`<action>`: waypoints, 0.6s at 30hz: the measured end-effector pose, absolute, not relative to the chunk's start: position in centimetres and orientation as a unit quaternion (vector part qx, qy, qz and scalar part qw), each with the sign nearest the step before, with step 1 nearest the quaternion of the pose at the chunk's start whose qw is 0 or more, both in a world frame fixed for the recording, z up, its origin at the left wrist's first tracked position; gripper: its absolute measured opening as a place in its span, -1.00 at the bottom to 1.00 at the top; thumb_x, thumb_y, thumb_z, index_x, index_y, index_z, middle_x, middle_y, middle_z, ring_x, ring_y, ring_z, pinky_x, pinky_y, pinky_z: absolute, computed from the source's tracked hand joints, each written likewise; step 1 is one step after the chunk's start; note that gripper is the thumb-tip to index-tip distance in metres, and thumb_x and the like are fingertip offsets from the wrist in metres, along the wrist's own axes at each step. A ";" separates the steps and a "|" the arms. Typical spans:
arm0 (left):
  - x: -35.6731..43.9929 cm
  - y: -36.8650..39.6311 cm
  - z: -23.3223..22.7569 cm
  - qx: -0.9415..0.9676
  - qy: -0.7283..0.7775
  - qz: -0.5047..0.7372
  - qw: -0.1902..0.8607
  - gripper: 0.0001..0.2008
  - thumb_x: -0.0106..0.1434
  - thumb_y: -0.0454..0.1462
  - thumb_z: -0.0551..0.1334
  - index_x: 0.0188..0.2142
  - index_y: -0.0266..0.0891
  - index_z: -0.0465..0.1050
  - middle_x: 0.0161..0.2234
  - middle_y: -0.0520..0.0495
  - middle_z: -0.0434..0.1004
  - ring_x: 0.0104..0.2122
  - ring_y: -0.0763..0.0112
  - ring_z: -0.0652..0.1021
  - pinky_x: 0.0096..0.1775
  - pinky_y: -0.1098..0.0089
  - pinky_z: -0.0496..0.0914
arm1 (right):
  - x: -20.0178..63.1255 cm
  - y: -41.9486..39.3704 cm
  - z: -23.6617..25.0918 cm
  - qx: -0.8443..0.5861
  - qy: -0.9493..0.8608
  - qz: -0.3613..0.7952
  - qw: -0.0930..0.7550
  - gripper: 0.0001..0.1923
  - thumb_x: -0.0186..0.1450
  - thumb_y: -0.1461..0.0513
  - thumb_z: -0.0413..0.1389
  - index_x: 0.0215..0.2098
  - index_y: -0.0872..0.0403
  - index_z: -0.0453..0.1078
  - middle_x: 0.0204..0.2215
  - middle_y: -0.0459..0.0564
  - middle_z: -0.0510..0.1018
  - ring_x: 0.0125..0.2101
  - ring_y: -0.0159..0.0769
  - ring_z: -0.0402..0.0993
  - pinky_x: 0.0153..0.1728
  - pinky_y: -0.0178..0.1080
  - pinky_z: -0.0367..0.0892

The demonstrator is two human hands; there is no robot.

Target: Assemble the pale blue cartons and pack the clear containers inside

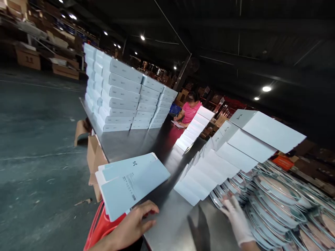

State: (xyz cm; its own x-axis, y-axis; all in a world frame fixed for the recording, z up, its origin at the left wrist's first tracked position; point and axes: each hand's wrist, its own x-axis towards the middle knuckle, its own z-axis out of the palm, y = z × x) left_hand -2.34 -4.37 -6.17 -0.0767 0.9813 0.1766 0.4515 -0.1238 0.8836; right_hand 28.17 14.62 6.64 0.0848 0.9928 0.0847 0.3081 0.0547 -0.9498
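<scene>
Flat pale-blue sleeves (132, 181) sit fanned at the near left edge of the steel table (167, 223), partly overhanging it, printed face up. My left hand (136, 223) lies open, palm down, fingers resting at the sleeves' near edge, nothing pinched. My right hand (235, 218), in a white glove, is open and spread, fingertips on the foremost of the shiny wrapped packs (277, 205) overlapped along the right side; touching, not gripping. My judgement on doing this well: peel just one pack off the overlap by its near edge so the glossy film doesn't drag its neighbours, and pin the sleeve fan flat with the left so the overhanging ones don't slide off. A row of folded white boxes (209, 170) leans domino-style between the two hands' work; keep clear of it. Hard to read: pack contents blur under glare, sleeve print is too small, the glove's thumb is motion-smeared. The red thing (101, 226) below the table edge is cut off, unidentifiable. Far end: stacked boxes (120, 94) and a co-worker (190, 111) seated, hands mostly hidden.
</scene>
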 end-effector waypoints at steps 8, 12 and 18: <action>-1.6 -2.3 -7.2 0.680 0.568 0.352 0.302 -0.68 0.15 -0.37 0.34 -0.09 -0.11 0.56 -0.05 -0.06 0.63 -0.16 0.18 0.66 -0.09 0.32 0.49 | 20.6 18.4 -4.1 -0.548 -0.558 0.395 0.482 0.03 0.09 -0.11 0.36 0.38 0.07 0.09 0.14 0.19 0.56 0.05 0.03 0.59 0.10 0.04 0.48; -2.0 -1.2 -7.8 0.702 0.564 0.332 0.281 -0.64 0.15 -0.33 0.38 -0.04 -0.08 0.53 0.05 -0.09 0.58 -0.01 0.11 0.61 0.05 0.25 0.46 | 19.6 20.5 -4.8 -0.561 -0.560 0.342 0.504 -0.44 0.39 0.05 0.23 0.26 0.08 0.29 0.13 0.13 0.54 0.03 -0.07 0.57 0.12 0.09 0.44; -1.7 -0.5 -9.5 0.722 0.557 0.324 0.251 -0.68 0.14 -0.24 0.47 -0.09 -0.09 0.58 0.09 -0.13 0.55 0.08 -0.01 0.53 0.17 0.09 0.37 | 18.7 23.3 -4.9 -0.591 -0.573 0.291 0.486 -0.61 0.42 0.08 0.21 0.13 0.09 0.42 0.08 0.08 0.56 0.02 -0.10 0.56 0.08 0.07 0.45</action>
